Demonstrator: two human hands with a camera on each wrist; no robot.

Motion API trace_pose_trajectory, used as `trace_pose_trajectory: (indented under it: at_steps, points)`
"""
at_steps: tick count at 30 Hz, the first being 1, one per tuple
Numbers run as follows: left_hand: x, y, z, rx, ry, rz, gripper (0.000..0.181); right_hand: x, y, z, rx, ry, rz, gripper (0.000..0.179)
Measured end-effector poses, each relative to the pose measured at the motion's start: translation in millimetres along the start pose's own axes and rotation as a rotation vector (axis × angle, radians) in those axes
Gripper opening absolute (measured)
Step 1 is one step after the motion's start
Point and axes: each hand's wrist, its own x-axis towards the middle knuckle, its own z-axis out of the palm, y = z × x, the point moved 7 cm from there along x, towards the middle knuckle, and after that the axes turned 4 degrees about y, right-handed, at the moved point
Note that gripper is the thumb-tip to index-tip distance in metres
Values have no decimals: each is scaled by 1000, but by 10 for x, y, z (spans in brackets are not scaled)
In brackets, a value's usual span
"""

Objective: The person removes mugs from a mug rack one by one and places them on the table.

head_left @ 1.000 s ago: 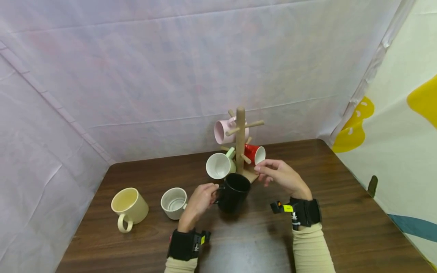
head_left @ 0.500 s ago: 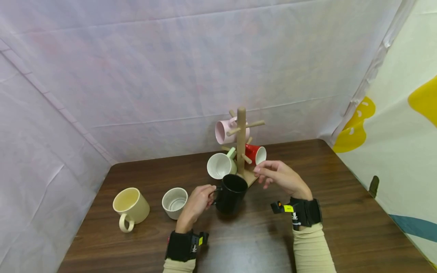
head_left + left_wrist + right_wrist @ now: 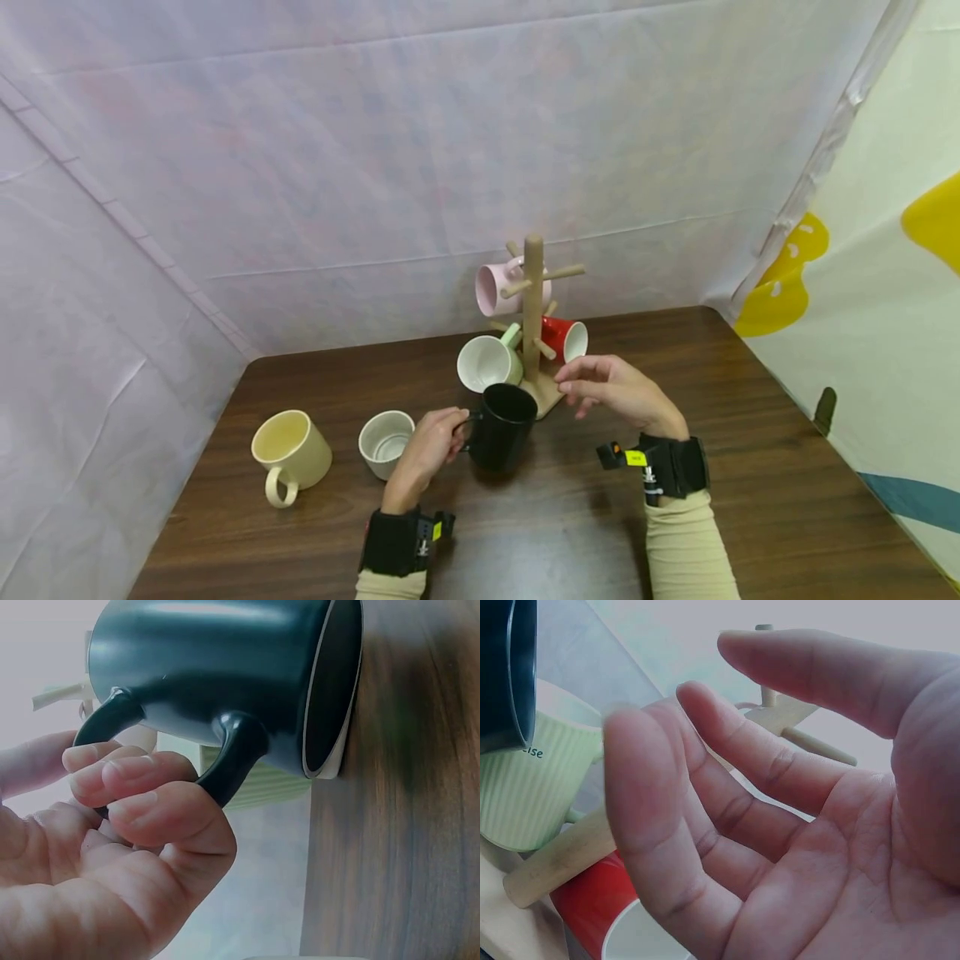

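On the brown wood-grain table [image 3: 750, 433] stand, left to right, a yellow cylindrical mug [image 3: 296, 454], a white round cup [image 3: 384, 444] and a wooden peg stand [image 3: 533, 325] bearing a pink cylindrical mug [image 3: 493, 292] above, a green ribbed mug [image 3: 489, 364] lower left and a red tapered mug [image 3: 557, 335] lower right, behind a black cylindrical mug [image 3: 501, 431].

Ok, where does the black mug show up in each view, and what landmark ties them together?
Head: the black mug is below centre, slightly right, its handle held by the left hand.
Left wrist: it spans the upper middle, turned sideways.
Right wrist: only part shows, in the top-left corner.
Shared landmark: the green mug, partly hidden behind it in left wrist, left edge in right wrist.
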Motion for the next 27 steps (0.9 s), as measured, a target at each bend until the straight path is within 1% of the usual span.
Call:
trace_pose_trajectory:
  at_steps: [6, 11, 20, 27]
  points:
    - [6, -47, -18, -22, 3, -34, 39, -10, -25, 9, 0, -10, -13, 29]
    - [-2, -57, -20, -19, -11, -39, 39, -18, -32, 19, 10, -23, -21, 29]
    - [-3, -95, -43, -1, -32, -60, 38, -16, -34, 31, -1, -25, -10, 29]
    - [-5, -111, -60, -26, -59, -90, 37, -10, -20, 26, -12, -26, -4, 30]
